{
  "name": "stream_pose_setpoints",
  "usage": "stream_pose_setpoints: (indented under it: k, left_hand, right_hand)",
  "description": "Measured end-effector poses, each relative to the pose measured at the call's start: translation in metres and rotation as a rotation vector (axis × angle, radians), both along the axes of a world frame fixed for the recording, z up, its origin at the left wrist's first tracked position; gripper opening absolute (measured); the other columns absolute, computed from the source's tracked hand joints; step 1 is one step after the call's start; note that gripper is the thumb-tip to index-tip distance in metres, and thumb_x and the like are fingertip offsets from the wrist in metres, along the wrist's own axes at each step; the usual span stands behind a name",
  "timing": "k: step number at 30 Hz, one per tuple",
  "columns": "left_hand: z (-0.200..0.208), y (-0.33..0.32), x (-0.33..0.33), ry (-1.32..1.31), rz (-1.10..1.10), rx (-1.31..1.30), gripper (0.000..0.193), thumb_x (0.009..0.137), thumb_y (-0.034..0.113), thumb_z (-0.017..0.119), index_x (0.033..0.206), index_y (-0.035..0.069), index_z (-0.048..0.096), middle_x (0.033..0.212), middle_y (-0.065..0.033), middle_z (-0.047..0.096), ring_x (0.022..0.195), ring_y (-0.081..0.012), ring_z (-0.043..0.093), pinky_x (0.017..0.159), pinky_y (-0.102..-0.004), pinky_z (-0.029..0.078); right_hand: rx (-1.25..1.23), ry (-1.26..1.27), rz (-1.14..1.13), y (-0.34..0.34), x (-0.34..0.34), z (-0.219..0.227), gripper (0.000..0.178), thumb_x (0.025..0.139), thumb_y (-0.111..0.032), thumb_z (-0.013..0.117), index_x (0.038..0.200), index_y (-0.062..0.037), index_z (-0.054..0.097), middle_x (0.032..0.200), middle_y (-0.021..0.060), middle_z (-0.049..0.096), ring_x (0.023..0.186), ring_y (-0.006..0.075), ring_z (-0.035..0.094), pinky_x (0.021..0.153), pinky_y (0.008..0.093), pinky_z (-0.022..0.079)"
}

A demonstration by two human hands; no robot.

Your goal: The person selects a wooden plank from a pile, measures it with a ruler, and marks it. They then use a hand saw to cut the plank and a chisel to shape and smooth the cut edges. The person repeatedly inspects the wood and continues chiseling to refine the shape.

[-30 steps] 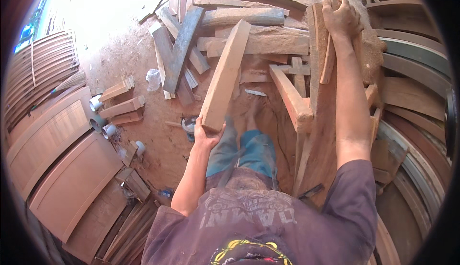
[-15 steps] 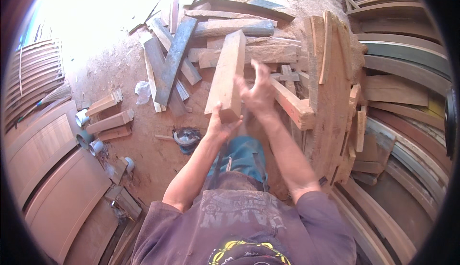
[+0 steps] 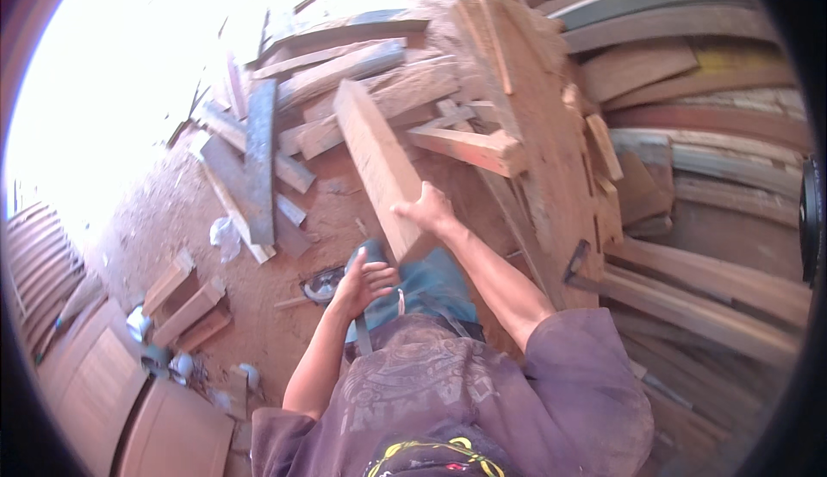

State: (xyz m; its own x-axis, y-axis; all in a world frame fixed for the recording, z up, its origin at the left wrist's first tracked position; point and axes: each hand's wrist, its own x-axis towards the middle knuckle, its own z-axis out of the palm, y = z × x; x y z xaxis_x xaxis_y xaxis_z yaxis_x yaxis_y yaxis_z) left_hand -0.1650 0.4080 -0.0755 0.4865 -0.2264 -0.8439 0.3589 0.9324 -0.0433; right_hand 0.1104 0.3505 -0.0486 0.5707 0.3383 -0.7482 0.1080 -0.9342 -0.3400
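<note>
A thick, squared wooden beam [image 3: 372, 145] slants in front of me, its near end by my blue shorts and its far end over the wood pile. My right hand [image 3: 428, 212] grips its right side near the close end, thumb across the top. My left hand [image 3: 363, 282] is off the beam, just left of its near end, with the fingers stretched and slightly apart. Beyond that hand, a dark tool [image 3: 322, 286] with a round metal part lies on the ground, its kind unclear.
Scattered boards [image 3: 261, 149] lie ahead. A heavy upright plank structure [image 3: 543, 132] stands right, beside a reddish-edged timber [image 3: 469, 148]. Long boards [image 3: 698, 292] are stacked far right. Wooden panels [image 3: 82, 369], short blocks [image 3: 191, 309] and a plastic bag [image 3: 226, 237] are left.
My left hand has let go of the beam and moved down. My right hand has taken hold of it. The beam now slants to the left, and the view has turned right.
</note>
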Motion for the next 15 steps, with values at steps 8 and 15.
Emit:
stream_pose_setpoints:
  k: [8,15]
  left_hand:
    - [-0.014,-0.074,0.074,-0.221,0.336,-0.070,0.104,0.098,0.082,0.048,0.167,0.006,0.031,0.166,-0.0221,0.044,0.155,-0.0356,0.040,0.127,-0.0550,0.030]
    - [0.060,-0.168,0.064,-0.361,0.212,0.092,0.104,0.099,0.084,0.043,0.170,0.010,0.027,0.173,-0.0132,0.035,0.160,-0.0312,0.030,0.129,-0.0530,0.022]
  right_hand:
    - [0.141,-0.057,0.200,-0.141,-0.049,0.143,0.093,0.072,-0.046,0.089,0.142,0.0074,0.057,0.132,0.0305,0.068,0.122,0.0447,0.068,0.105,0.0500,0.054]
    - [0.175,-0.276,0.331,-0.268,-0.106,0.207,0.105,0.075,-0.034,0.091,0.157,0.0070,0.039,0.140,0.0331,0.060,0.125,0.0490,0.064,0.106,0.0519,0.054]
